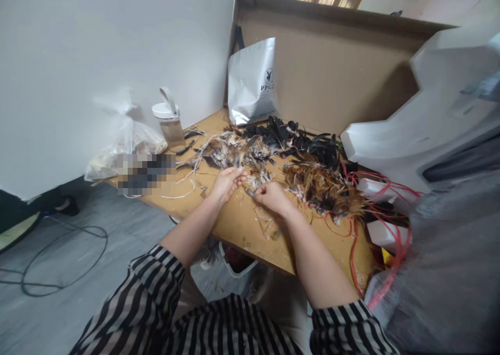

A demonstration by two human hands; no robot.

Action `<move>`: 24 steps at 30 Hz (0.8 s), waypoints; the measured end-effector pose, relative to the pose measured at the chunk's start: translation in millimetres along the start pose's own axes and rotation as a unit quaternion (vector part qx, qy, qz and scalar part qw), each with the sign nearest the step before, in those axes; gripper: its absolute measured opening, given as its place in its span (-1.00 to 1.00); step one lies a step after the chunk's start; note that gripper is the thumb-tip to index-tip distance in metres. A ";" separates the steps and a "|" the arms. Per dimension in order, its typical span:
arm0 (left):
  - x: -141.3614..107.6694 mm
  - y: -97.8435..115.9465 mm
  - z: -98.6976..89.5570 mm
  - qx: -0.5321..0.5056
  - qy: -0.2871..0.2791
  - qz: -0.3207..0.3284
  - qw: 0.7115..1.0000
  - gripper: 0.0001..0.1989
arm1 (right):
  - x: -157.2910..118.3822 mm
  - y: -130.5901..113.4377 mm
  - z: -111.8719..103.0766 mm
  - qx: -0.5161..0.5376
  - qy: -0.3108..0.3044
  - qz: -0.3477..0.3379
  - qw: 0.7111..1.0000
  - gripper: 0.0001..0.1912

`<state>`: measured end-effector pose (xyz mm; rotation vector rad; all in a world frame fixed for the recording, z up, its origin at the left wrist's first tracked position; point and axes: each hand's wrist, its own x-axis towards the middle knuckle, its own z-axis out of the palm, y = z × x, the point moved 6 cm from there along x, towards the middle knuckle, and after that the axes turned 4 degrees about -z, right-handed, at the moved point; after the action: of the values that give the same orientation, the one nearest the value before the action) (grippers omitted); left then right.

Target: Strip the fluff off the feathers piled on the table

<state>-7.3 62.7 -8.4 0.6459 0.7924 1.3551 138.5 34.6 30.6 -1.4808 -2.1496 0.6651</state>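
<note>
Feathers lie in heaps over a yellow-brown table (234, 214): pale and brown ones (230, 149) at the middle, black ones (277, 133) behind, and a reddish-brown heap (324, 185) to the right. My left hand (228, 183) is above the table in front of the pale heap, thumb and fingers pinched together; anything between them is too small to name. Just to its right, my right hand (271, 196) is closed with its fingertips on a small grey feather (250, 192). Loose feather bits (269, 230) lie on the table below my right hand.
At the left stand a lidded bottle (172, 128) and a clear plastic bag (133, 138). A silver pouch (252, 84) leans on the cardboard (332, 68) behind. Red strings (353, 251) and white foam (390, 136) are at the right. Below the table edge is a bin (238, 269).
</note>
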 end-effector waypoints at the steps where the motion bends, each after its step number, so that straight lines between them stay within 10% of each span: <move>1: 0.2 0.0 -0.3 -0.004 0.002 -0.002 1.000 -0.85 | 1.5 4.6 -1.9 0.063 0.006 0.010 0.998 -0.83; 11: -5.6 -12.5 12.1 0.024 -0.074 -0.082 0.994 -0.88 | 13.0 16.2 3.0 0.468 0.138 0.067 0.870 -0.74; 24: -8.2 -21.2 17.0 0.046 -0.087 -0.112 0.989 -0.88 | 15.6 9.5 10.8 0.409 0.222 0.024 0.885 -0.75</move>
<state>18.6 52.8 -14.2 0.7137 0.7657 1.0478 133.8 50.8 17.7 -1.0634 -1.2322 0.9752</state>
